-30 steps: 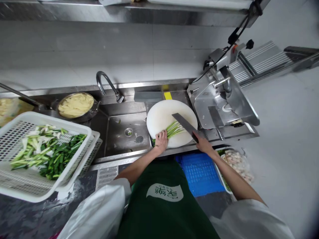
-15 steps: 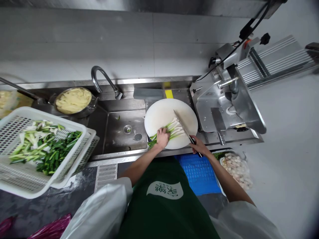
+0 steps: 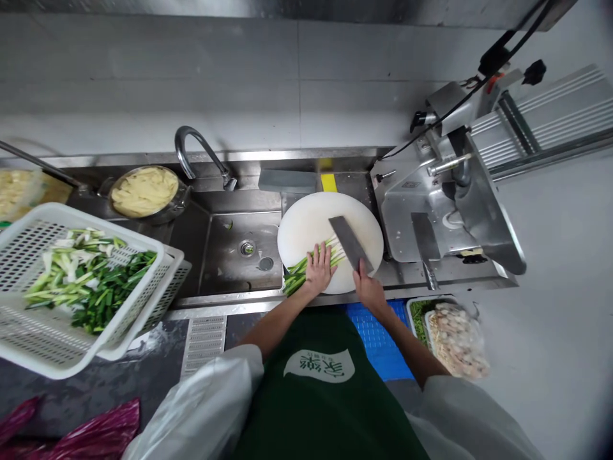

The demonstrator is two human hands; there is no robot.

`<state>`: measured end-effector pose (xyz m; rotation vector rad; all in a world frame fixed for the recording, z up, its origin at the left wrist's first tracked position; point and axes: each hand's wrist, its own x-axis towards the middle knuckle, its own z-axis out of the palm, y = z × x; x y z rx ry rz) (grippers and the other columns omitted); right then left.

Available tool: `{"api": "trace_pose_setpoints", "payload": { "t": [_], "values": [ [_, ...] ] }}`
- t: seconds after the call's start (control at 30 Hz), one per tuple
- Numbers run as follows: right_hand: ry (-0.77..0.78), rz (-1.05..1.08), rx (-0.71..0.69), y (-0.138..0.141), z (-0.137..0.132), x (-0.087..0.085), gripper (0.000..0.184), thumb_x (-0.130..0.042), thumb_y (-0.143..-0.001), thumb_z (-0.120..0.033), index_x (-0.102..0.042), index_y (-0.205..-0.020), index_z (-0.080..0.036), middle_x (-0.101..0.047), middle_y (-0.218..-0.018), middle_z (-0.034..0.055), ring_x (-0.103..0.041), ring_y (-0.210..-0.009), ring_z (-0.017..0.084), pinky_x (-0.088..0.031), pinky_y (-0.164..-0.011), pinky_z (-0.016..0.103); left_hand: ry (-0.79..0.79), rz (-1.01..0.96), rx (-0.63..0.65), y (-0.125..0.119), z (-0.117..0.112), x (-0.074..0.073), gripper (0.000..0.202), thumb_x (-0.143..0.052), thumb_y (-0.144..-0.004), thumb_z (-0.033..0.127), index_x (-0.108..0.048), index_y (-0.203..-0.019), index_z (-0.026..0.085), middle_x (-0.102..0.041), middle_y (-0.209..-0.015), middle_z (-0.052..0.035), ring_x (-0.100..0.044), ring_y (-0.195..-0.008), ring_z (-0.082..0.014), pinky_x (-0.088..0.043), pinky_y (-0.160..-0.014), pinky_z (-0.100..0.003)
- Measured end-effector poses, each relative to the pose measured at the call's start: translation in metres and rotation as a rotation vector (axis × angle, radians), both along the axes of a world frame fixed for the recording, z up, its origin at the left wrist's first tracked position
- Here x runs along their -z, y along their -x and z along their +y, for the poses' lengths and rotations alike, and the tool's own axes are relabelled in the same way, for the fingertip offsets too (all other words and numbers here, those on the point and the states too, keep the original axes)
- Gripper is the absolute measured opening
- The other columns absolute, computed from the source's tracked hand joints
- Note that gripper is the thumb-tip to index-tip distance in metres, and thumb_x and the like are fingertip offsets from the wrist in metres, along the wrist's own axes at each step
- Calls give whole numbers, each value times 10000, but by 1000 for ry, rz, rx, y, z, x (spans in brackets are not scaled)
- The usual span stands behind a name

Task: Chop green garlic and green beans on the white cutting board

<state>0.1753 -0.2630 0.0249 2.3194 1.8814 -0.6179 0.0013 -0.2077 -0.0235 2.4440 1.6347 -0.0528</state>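
Note:
A bunch of green onions (image 3: 295, 276) lies on the round white cutting board (image 3: 304, 217), green ends to the left and white ends to the right. My left hand (image 3: 320, 271) rests flat on the stalks, fingers stretched out and apart. In my right hand (image 3: 370, 294) the handle of a cleaver (image 3: 351, 243) is gripped. Its broad blade lies tilted almost flat over the white ends, hiding most of them.
Left of the board is a steel sink (image 3: 225, 249) with a faucet (image 3: 198, 150). Cut green onions fill part of a white basket (image 3: 143, 306). A bowl of pale slices (image 3: 146, 191) stands behind it. A slicing machine (image 3: 397, 223) with another cleaver (image 3: 424, 239) on it stands right.
The cleaver has turned from edge-down to nearly flat over the white ends. My left hand has gone from curled fingers to spread ones, shifting slightly right.

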Motion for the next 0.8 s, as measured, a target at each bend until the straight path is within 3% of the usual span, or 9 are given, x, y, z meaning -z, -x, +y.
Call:
{"api": "trace_pose_setpoints", "payload": {
  "t": [0.17,0.4,0.57,0.67,0.8],
  "values": [
    [93,-188,-161,41,-23,15,674,-278,-1088,-446,-169,-1641,-77,-766,-960,208,-759,-873,301,-575,-813,421,185,123,87,-9,13,1,617,-389,-985,346,-507,-1487,6,-356,-1620,-244,-128,-1567,-423,-59,-1242,-645],
    [138,-239,-152,44,-22,25,692,-224,-1089,-447,-91,-1642,-53,-757,-940,231,-765,-868,311,-581,-804,444,131,56,63,-6,12,0,626,-382,-979,307,-476,-1486,-49,-338,-1620,-270,-107,-1573,-409,-98,-1245,-623],
    [204,-259,-135,34,-22,26,710,-230,-1085,-465,-57,-1646,-67,-760,-952,226,-765,-882,313,-572,-828,453,97,-58,51,-6,11,5,600,-379,-1003,330,-490,-1481,-15,-367,-1614,-242,-98,-1581,-382,-108,-1254,-610],
    [206,-234,-136,26,2,25,710,-237,-1085,-477,-74,-1650,-78,-763,-982,218,-760,-921,323,-561,-860,463,69,-116,14,-8,11,9,611,-313,-1041,362,-447,-1516,1,-335,-1637,-227,-98,-1587,-358,-135,-1257,-591],
    [96,-112,-113,8,68,24,719,-255,-1076,-505,-185,-1640,-64,-734,-1131,255,-731,-1050,348,-542,-923,448,19,-160,-43,-12,12,12,657,-236,-1064,410,-263,-1618,58,-121,-1712,-163,-116,-1590,-335,-182,-1256,-573]
  ]
}}
